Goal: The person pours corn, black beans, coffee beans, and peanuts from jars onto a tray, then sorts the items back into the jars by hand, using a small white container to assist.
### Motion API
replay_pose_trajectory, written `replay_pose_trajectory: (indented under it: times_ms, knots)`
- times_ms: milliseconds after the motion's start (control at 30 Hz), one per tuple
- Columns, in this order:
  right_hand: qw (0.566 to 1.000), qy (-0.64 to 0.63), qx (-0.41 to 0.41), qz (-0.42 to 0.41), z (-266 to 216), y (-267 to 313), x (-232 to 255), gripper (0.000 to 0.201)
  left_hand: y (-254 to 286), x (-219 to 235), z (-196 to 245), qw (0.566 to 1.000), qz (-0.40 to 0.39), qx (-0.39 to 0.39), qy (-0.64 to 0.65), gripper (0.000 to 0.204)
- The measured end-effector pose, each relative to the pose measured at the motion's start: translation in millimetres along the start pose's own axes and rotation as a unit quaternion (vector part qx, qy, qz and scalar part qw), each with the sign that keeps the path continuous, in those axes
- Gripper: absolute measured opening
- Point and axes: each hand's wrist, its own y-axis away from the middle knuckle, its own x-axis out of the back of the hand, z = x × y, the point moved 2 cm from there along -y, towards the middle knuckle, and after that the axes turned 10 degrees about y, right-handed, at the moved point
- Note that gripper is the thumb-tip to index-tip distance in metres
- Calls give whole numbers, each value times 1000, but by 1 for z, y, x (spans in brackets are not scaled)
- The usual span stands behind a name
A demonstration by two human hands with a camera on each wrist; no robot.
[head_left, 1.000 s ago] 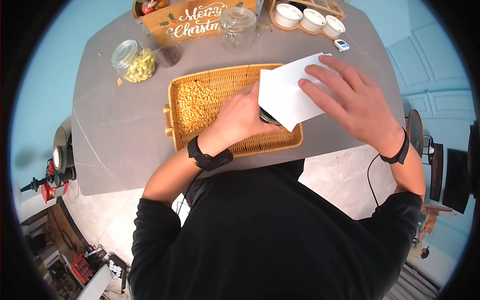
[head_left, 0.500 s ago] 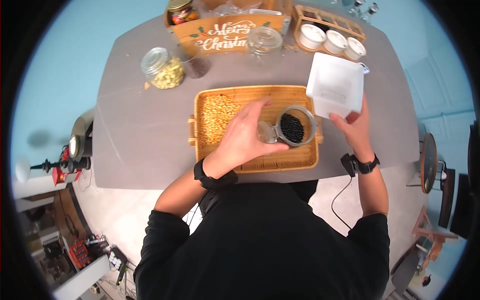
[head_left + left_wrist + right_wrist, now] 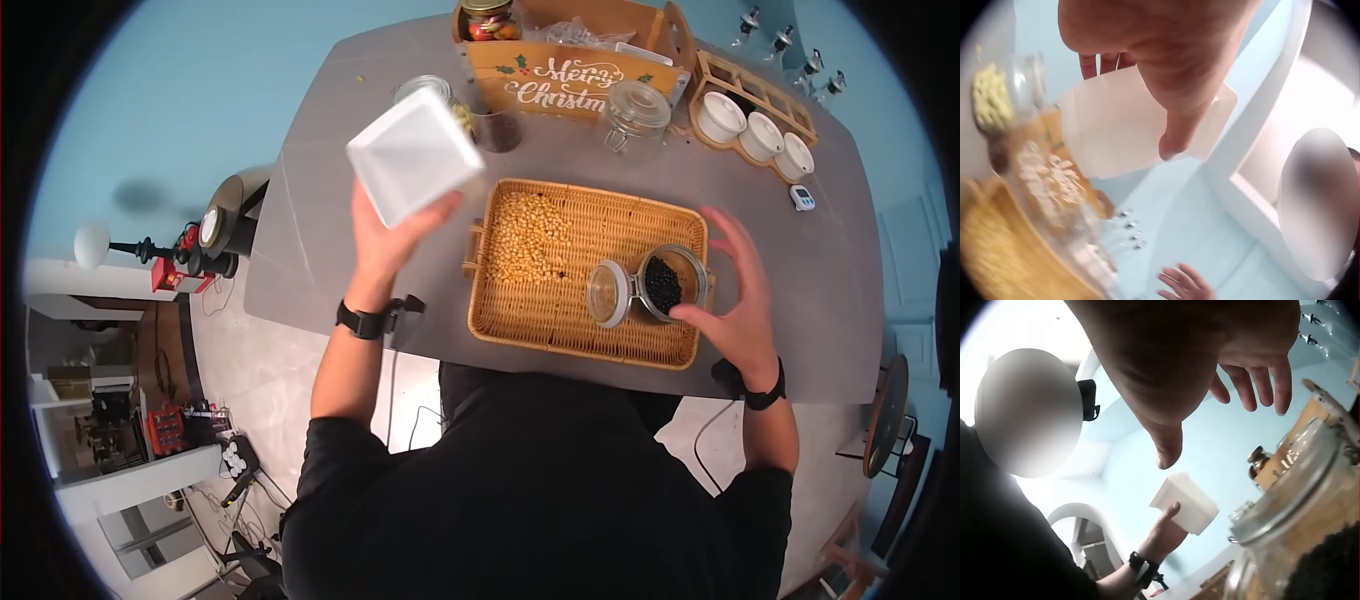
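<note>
My left hand (image 3: 392, 250) holds a white square plastic container (image 3: 418, 155) up over the table, left of the wicker basket (image 3: 570, 335). In the left wrist view the thumb lies along the side of this container (image 3: 1110, 125). A clip-top glass jar (image 3: 690, 262) stands in the basket's right end, its hinged lid (image 3: 606, 294) swung back to the left. Black beans (image 3: 661, 286) partly fill it. My right hand (image 3: 745, 315) is spread beside the jar, thumb near the rim. The right wrist view shows those fingers apart, above the jar (image 3: 1291, 494).
Yellow corn kernels (image 3: 525, 235) lie in the basket's left half. Behind stand a wooden Christmas box (image 3: 500, 75), another clip-top jar (image 3: 637, 115), a tumbler of dark grains (image 3: 500, 132) and a rack with white pots (image 3: 722, 118). A small timer (image 3: 802, 197) lies at the right.
The white container, first tipped over the jar and held by the right hand, is now in the left hand at the left. The left hand left the jar; the right hand moved beside it.
</note>
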Motion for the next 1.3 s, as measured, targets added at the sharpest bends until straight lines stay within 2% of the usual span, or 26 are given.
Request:
replay_pose_trajectory:
  times_ms: [67,167,267,300,367,400,467,533,633,733,767,800,833,867,967,1067,1167,1267,1300]
  knots:
    - [999,1,-33,6,21,19,-5,129,-7,46,-44,986,90,-22,-137,84]
    - [993,-79,-90,10,51,46,-23,135,-7,88,-107,980,77,7,-186,85]
    - [974,-199,-108,-10,63,55,-50,141,-4,107,-144,987,70,33,-140,85]
    - [978,-173,-111,-24,66,55,-57,142,-8,112,-156,989,61,34,-128,86]
    - [984,-112,-131,-52,66,60,-60,144,-12,111,-153,994,22,36,-100,83]
    - [981,-131,-140,-43,62,60,-60,142,-11,117,-160,992,17,61,-109,82]
    - [973,-176,-149,-23,56,55,-63,137,1,112,-151,990,36,-2,-140,82]
    - [972,-164,-167,-25,55,59,-62,129,26,118,-136,954,129,-9,-271,71]
    - [972,-159,-172,-8,50,63,-69,120,75,93,-69,904,202,37,-375,60]
    - [977,-124,-171,10,39,73,-69,116,99,26,-21,943,25,-52,-327,53]
    - [980,-109,-168,15,34,74,-70,115,95,-9,-5,944,-73,-107,-302,61]
    - [978,-114,-171,23,32,76,-72,115,92,-38,5,943,-156,-106,-275,75]
    - [977,-120,-176,33,30,79,-75,115,89,-65,7,920,-234,-126,-289,94]
    - [974,-127,-182,45,28,82,-78,115,86,-90,9,913,-281,-121,-268,102]
    - [964,-149,-221,27,27,89,-78,115,81,-130,-18,885,-383,-126,-232,106]
    - [963,-158,-214,33,20,92,-78,115,79,-141,-40,863,-427,-98,-251,102]
    - [965,-161,-201,41,24,96,-86,115,72,-139,-30,861,-434,-73,-256,96]
    - [970,-144,-187,53,25,100,-91,116,69,-133,-23,880,-408,-87,-227,69]
    - [970,-151,-182,54,26,99,-91,117,62,-123,-27,884,-402,-61,-230,58]
